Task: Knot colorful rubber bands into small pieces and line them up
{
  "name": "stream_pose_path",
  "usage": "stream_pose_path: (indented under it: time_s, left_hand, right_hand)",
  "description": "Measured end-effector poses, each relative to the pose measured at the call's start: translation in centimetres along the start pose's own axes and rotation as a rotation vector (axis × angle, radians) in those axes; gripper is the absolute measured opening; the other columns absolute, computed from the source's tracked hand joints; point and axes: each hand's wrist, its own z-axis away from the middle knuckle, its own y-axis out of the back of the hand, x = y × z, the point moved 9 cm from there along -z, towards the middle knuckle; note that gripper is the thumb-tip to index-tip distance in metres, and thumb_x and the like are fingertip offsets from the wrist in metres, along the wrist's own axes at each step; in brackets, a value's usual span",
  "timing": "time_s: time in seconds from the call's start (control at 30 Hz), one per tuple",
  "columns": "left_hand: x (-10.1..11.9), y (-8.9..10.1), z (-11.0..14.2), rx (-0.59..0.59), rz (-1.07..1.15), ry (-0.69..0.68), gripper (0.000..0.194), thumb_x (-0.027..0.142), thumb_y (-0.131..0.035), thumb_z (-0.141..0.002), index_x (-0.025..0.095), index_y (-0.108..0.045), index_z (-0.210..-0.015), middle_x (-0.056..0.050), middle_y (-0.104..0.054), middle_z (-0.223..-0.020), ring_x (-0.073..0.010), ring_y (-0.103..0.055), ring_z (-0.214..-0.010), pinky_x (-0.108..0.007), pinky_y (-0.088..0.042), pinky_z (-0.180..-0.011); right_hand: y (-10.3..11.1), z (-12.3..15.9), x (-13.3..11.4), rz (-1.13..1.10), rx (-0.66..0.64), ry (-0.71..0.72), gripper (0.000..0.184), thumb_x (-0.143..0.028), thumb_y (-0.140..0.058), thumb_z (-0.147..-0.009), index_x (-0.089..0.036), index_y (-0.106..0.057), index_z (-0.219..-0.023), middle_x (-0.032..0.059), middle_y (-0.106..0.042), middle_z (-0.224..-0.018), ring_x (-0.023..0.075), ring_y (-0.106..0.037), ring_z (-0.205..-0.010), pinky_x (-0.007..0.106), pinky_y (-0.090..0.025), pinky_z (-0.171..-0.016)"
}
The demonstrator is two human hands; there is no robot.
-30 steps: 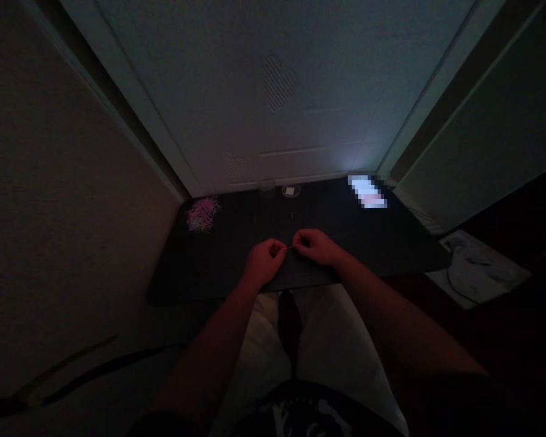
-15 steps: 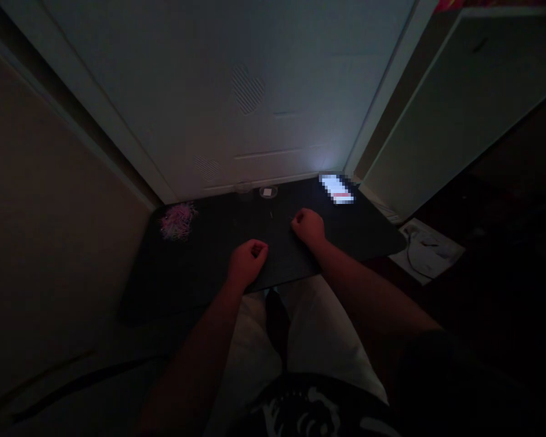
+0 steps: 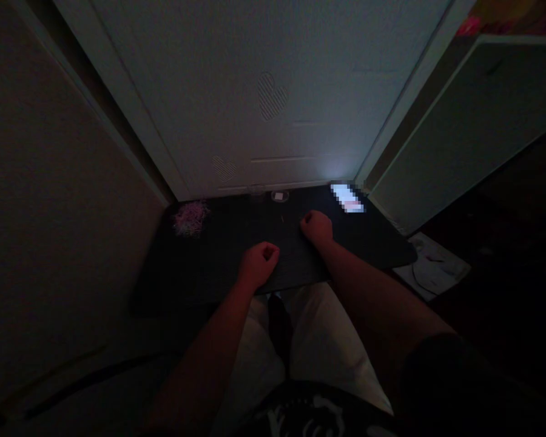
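Holding left hand (image 3: 258, 264) and right hand (image 3: 317, 229) with fingers pressed together, contents indiscernible, I presumably borrow light from the screen (image 3: 347, 198) beyond.

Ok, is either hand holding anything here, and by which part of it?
It cannot be told: the left hand and right hand are both curled, but the picture is too dark to show whether anything is pinched in them.
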Motion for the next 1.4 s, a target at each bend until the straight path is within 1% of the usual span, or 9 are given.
stream_pose_path:
  time_s: [0.13, 0.3, 0.5, 0.63, 0.73, 0.83, 1.13, 1.3, 1.4]
  left_hand:
    - [-0.2, -0.1, 0.0, -0.014, 0.001, 0.019, 0.020, 0.033, -0.052, -0.078, 0.018, -0.064, -0.085, -0.002, -0.066, -0.078, -0.0128, -0.060, -0.069, -0.025, -0.046, -0.064]
    - [0.0, 0.0, 0.0, -0.003, -0.005, 0.017, 0.019, 0.033, -0.053, -0.078, 0.018, -0.064, -0.084, -0.001, -0.067, -0.077, -0.0126, -0.060, -0.069, -0.025, -0.046, -0.064]
    - [0.1, -0.1, 0.0, -0.015, 0.014, 0.023, 0.019, 0.032, -0.053, -0.078, 0.018, -0.064, -0.084, -0.001, -0.066, -0.076, -0.0120, -0.059, -0.068, -0.024, -0.046, -0.063]
    - [0.0, -0.1, 0.1, -0.017, 0.004, 0.038, 0.019, 0.032, -0.053, -0.078, 0.018, -0.064, -0.084, -0.001, -0.066, -0.076, -0.0121, -0.059, -0.067, -0.024, -0.046, -0.063]
    - [0.0, -0.1, 0.1, -0.024, -0.006, 0.039, 0.019, 0.032, -0.053, -0.078, 0.018, -0.064, -0.085, -0.001, -0.067, -0.077, -0.0122, -0.060, -0.069, -0.024, -0.045, -0.063]
    - [0.1, -0.1, 0.0, -0.026, -0.004, 0.040, 0.018, 0.031, -0.053, -0.078, 0.018, -0.064, -0.084, -0.001, -0.066, -0.077, -0.0118, -0.060, -0.069, -0.024, -0.045, -0.062]
    - [0.0, -0.1, 0.1, -0.029, 0.002, 0.043, 0.018, 0.031, -0.053, -0.078, 0.019, -0.064, -0.084, 0.000, -0.066, -0.075, -0.0116, -0.059, -0.068, -0.023, -0.044, -0.061]
    - [-0.1, -0.2, 0.1, -0.031, 0.000, 0.049, 0.017, 0.031, -0.054, -0.078, 0.019, -0.064, -0.084, 0.000, -0.066, -0.075, -0.0114, -0.059, -0.067, -0.023, -0.045, -0.060]
    - [-0.2, -0.1, 0.0, -0.011, 0.000, 0.048, 0.017, 0.031, -0.053, -0.078, 0.018, -0.064, -0.084, 0.000, -0.065, -0.075, -0.0112, -0.059, -0.067, -0.023, -0.045, -0.062]
  right_hand:
    - [-0.3, -0.4, -0.3, 0.028, -0.017, -0.026, 0.021, -0.030, -0.050, -0.079, -0.018, -0.066, -0.086, 0.0073, -0.068, -0.089, 0.0190, -0.061, -0.083, 0.029, -0.043, -0.076]
    - [-0.5, -0.8, -0.7, 0.018, -0.013, -0.018, 0.023, -0.031, -0.049, -0.079, -0.018, -0.066, -0.088, 0.0073, -0.068, -0.089, 0.0191, -0.061, -0.083, 0.030, -0.043, -0.077]
    - [-0.7, -0.8, -0.5, 0.004, 0.000, 0.026, 0.021, -0.031, -0.050, -0.078, -0.019, -0.065, -0.084, 0.0063, -0.067, -0.088, 0.0188, -0.060, -0.082, 0.030, -0.043, -0.075]
    - [-0.7, -0.8, -0.4, -0.025, 0.018, 0.046, 0.022, -0.031, -0.049, -0.078, -0.019, -0.065, -0.087, 0.0063, -0.067, -0.089, 0.0188, -0.060, -0.082, 0.030, -0.043, -0.075]
    - [-0.8, -1.0, -0.4, -0.045, 0.021, 0.039, 0.026, -0.035, -0.049, -0.078, -0.018, -0.065, -0.089, 0.0068, -0.066, -0.090, 0.0193, -0.060, -0.082, 0.031, -0.043, -0.074]
    - [-1.0, -1.4, -1.0, -0.019, 0.017, 0.091, 0.028, -0.038, -0.050, -0.078, -0.018, -0.065, -0.089, 0.0077, -0.065, -0.091, 0.0200, -0.059, -0.084, 0.031, -0.044, -0.075]
    - [-1.5, -1.6, -2.3, 0.042, 0.002, 0.177, 0.028, -0.027, -0.044, -0.083, -0.016, -0.067, -0.092, 0.0106, -0.064, -0.094, 0.0204, -0.059, -0.085, 0.031, -0.043, -0.077]
    - [-1.2, -1.4, -2.0, -0.080, 0.037, 0.204, 0.028, -0.024, -0.043, -0.082, -0.016, -0.067, -0.094, 0.0109, -0.064, -0.098, 0.0214, -0.058, -0.089, 0.032, -0.042, -0.080]
    - [-0.4, -1.6, -0.8, -0.249, 0.110, 0.146, 0.032, -0.020, -0.037, -0.082, -0.015, -0.064, -0.098, 0.0107, -0.064, -0.099, 0.0210, -0.057, -0.090, 0.032, -0.041, -0.081]
